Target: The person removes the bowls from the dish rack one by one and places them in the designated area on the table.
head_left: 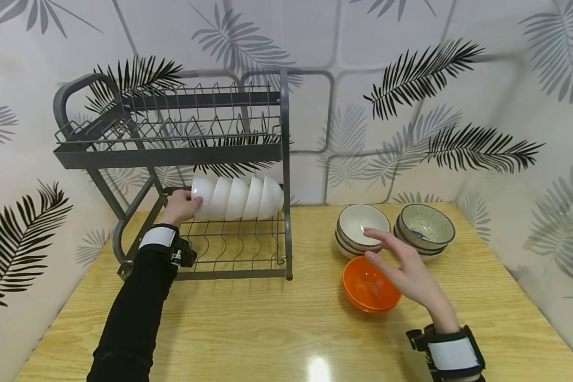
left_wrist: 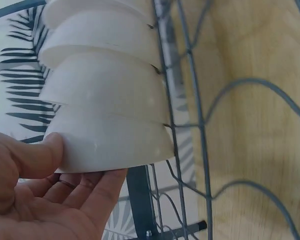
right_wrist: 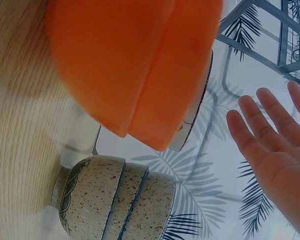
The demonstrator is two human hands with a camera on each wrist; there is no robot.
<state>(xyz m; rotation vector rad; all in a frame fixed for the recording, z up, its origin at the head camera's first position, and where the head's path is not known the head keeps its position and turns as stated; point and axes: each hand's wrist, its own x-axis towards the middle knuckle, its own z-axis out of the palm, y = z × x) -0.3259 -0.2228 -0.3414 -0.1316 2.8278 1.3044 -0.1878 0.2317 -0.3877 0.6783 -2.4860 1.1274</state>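
Observation:
A row of several white bowls stands on edge along the lower tier of a dark dish rack (head_left: 172, 157). At the row's left end, my left hand (head_left: 175, 207) grips the outermost white bowl (head_left: 202, 191); in the left wrist view the thumb lies on one side of its rim and the fingers curl against the other. On the right, my right hand (head_left: 413, 273) hovers with fingers extended and holds nothing. Below and beside it is a nested pair of orange bowls (head_left: 370, 289), close in the right wrist view and apart from the fingers.
Behind the orange bowls stands a stack of white bowls with dark rims (head_left: 360, 225). To its right is a stack of speckled bowls (head_left: 427, 225). All stand on a wooden table (head_left: 248, 323) against a leaf-patterned wall. The rack's upper wire tier (head_left: 205, 124) overhangs the white bowls.

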